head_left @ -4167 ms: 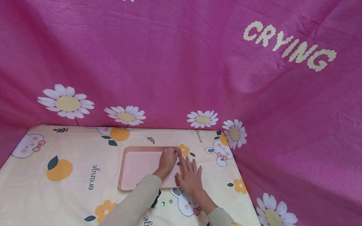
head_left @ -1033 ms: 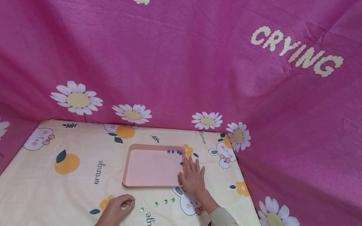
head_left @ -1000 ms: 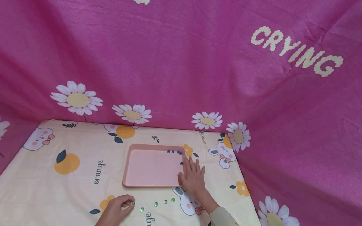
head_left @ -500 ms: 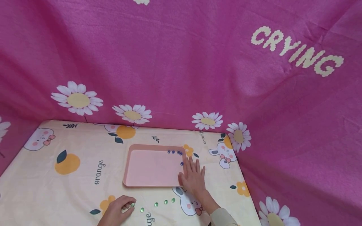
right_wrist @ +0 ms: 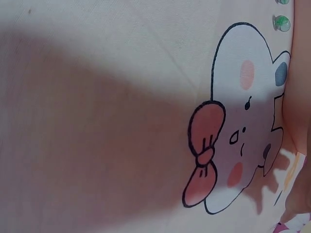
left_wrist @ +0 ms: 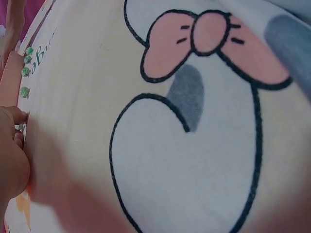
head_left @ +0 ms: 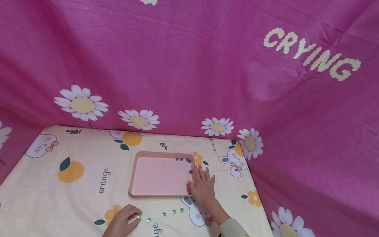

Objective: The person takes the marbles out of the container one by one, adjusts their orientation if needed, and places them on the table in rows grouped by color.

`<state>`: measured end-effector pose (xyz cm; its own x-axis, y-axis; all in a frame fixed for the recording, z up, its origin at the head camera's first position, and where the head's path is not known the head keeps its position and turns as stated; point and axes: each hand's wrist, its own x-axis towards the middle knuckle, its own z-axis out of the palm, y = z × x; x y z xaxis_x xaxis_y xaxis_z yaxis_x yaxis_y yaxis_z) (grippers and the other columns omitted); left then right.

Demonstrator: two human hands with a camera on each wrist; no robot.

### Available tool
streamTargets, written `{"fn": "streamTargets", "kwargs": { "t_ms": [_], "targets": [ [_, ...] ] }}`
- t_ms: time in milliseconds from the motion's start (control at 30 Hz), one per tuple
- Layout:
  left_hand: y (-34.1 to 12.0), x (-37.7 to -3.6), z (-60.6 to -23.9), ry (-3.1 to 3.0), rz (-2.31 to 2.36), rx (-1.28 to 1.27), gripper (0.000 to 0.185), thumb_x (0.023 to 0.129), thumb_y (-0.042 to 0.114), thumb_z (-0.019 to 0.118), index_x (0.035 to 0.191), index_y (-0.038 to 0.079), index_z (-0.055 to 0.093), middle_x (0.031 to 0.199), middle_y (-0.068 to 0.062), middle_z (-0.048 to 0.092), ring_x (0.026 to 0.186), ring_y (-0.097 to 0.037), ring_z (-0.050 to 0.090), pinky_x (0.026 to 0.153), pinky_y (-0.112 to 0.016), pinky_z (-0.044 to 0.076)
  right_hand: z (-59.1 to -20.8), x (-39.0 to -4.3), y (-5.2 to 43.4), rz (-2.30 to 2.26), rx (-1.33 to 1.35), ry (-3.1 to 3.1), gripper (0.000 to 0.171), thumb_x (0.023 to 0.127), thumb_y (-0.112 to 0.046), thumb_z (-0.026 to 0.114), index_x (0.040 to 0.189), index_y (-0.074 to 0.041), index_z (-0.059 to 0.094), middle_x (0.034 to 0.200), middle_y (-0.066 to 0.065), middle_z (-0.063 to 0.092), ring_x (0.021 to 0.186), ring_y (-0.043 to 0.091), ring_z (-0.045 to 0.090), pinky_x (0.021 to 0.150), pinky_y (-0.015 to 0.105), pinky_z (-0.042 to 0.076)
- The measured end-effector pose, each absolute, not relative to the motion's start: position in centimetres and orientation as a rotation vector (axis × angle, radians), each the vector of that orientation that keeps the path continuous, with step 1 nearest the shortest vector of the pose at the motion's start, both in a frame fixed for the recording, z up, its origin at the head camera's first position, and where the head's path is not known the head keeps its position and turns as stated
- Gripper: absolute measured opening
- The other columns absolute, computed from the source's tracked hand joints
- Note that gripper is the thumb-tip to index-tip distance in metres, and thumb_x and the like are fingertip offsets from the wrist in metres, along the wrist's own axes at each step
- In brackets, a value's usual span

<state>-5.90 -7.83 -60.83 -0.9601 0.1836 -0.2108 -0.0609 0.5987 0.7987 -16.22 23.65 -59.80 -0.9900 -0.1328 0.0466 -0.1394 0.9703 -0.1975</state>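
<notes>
Tray (head_left: 154,177): smooth pink plastic, faint sheen. Green beads (head_left: 163,214) and blue beads (head_left: 183,160): glossy, probably glass, too small to be sure. Tablecloth (head_left: 74,197): matt printed woven cotton. Backdrop (head_left: 189,72): soft pink cloth, creased.

Pink daisy-print cloth backdrop (head_left: 189,65) with "CRYING" lettering (head_left: 312,54); table under cream tablecloth (head_left: 44,184) printed with oranges, bunnies, leaves, the word "orange".
</notes>
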Motion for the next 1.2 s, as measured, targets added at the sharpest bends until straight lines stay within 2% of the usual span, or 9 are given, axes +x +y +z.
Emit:
{"fn": "streamTargets", "kwargs": {
  "t_ms": [400,733,867,1033,1200],
  "targets": [
    [-7.6,-5.9,-60.6,2.556,1.247,0.064,0.02,0.084,0.005,0.078,0.1,0.015,0.071,0.094,0.007,0.058,0.081,-0.013,0.052,0.071,-0.027,0.051,-60.1,-16.4,23.8,0.335,0.211,-3.072,0.071,0.099,-0.048,0.046,0.16,-0.02,0.022,0.163,0.012,0.021,0.148,0.044,0.012,0.11,0.073,0.009],
    [-7.6,-6.1,-60.3,2.522,1.297,0.013,0.027,0.085,0.014,0.079,0.11,0.014,0.07,0.094,0.007,0.055,0.083,-0.014,0.049,0.068,-0.027,0.046,-60.1,-16.3,23.7,0.333,0.214,-3.068,0.072,0.099,-0.048,0.048,0.16,-0.02,0.022,0.164,0.012,0.02,0.148,0.044,0.011,0.11,0.072,0.009],
    [-6.9,-6.4,-59.4,2.566,1.393,0.012,0.025,0.085,0.013,0.08,0.107,0.016,0.07,0.091,0.009,0.056,0.08,-0.011,0.051,0.067,-0.025,0.046,-59.9,-16.3,23.7,0.331,0.217,-3.072,0.072,0.099,-0.048,0.048,0.16,-0.02,0.021,0.164,0.012,0.02,0.148,0.044,0.011,0.11,0.072,0.008],
    [-5.5,-7.9,-57.9,2.586,1.566,0.124,0.023,0.087,0.009,0.077,0.107,0.016,0.069,0.095,0.008,0.061,0.082,-0.007,0.055,0.076,-0.022,0.05,-59.8,-16.3,23.8,0.312,0.227,-3.063,0.072,0.099,-0.049,0.047,0.16,-0.02,0.022,0.163,0.012,0.021,0.148,0.044,0.012,0.11,0.073,0.01],
    [-4.1,-10.8,-56.6,2.533,1.717,0.283,0.022,0.09,0.005,0.073,0.112,0.01,0.069,0.101,-0.002,0.066,0.086,-0.009,0.06,0.08,-0.022,0.053,-59.6,-16.3,23.8,0.34,0.238,-3.066,0.071,0.099,-0.047,0.048,0.159,-0.018,0.024,0.163,0.013,0.021,0.147,0.045,0.013,0.11,0.073,0.009]
  ]
}}
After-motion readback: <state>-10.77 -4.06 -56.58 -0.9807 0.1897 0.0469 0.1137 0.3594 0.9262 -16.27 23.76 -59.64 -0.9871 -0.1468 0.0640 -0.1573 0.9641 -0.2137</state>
